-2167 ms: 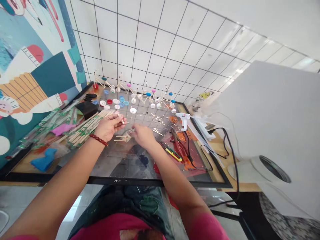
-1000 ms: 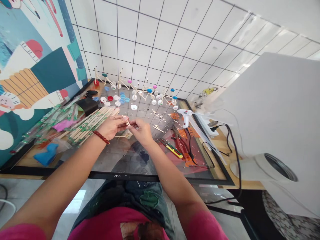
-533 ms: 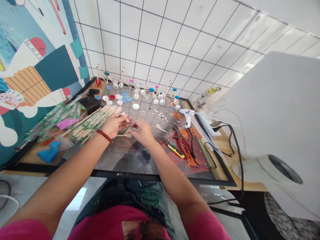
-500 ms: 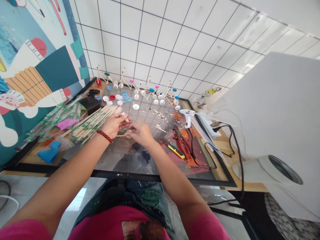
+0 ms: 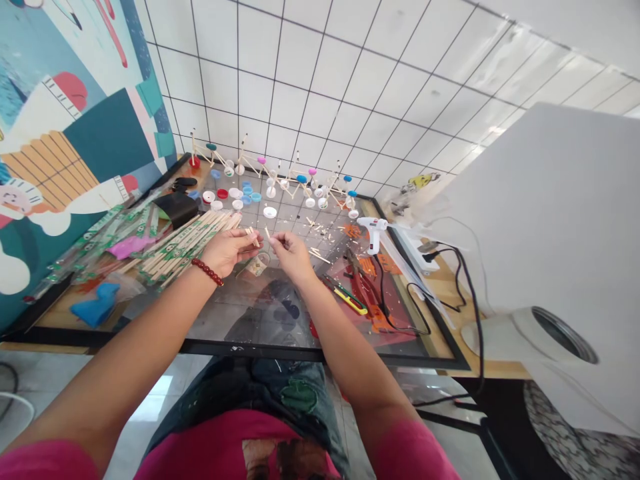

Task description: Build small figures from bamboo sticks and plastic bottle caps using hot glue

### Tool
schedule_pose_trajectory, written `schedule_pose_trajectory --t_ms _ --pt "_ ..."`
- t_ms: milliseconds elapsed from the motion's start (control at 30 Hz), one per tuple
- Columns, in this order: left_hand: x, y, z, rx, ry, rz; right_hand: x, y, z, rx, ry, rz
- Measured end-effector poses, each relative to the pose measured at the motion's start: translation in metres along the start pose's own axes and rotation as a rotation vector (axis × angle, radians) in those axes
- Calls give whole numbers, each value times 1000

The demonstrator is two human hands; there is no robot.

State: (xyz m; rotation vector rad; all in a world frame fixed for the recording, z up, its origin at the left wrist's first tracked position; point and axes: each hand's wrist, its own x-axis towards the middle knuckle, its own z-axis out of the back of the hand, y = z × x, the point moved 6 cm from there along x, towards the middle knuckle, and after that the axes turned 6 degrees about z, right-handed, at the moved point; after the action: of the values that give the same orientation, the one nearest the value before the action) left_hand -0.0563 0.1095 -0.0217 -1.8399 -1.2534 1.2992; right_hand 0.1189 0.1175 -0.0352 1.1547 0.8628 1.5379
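In my left hand [image 5: 225, 252], several short wooden sticks [image 5: 253, 236] are pinched between thumb and fingers. My right hand [image 5: 293, 255] is just to the right, with a short wooden stick piece [image 5: 267, 233] upright between its thumb and forefinger. The two hands are a small gap apart above the glass tabletop [image 5: 215, 327]. Below and between them lies a small clear container [image 5: 256, 265] with a printed patch; its exact kind is hard to make out. Left of my left hand is a pile of chopsticks [image 5: 175, 253], several in green-printed wrappers.
Bottle caps [image 5: 270, 213] and small stick-and-cap models [image 5: 301, 180] line the back. At right are a white glue gun [image 5: 374, 233], red-handled pliers [image 5: 364, 283], a yellow utility knife [image 5: 350, 300], and cables. Wood scraps [image 5: 320, 255] and a blue piece [image 5: 97, 305] lie about.
My right hand has lifted and moved right, away from my left hand, and now shows a short stick upright. The clear container between my hands has come into view.
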Motion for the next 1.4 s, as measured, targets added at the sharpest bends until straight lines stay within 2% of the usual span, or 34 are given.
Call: schedule_pose_trajectory --t_ms 167,300,500,633,800,933,1067,1167,1400 --pt "-1 5 -6 31 58 4 -3 1 -10 64 22 33" --pt "-2 6 -8 18 62 -6 -5 5 -9 73 35 74" --pt "-5 5 -11 12 71 24 -8 24 0 -179 96 231" --pt "-5 12 -13 45 75 57 -12 27 -2 -321 100 266" --pt "-4 19 -12 46 83 66 -12 23 -2 -353 98 261" --pt "-3 18 -12 35 59 40 -8 19 -1 -252 101 235" --pt "-5 15 -12 40 51 41 -4 12 -3 55 142 138" --pt "-7 17 -15 104 97 73 -3 7 -2 260 125 28" --pt "-8 26 -17 267 151 115 -4 5 -4 351 127 -63"
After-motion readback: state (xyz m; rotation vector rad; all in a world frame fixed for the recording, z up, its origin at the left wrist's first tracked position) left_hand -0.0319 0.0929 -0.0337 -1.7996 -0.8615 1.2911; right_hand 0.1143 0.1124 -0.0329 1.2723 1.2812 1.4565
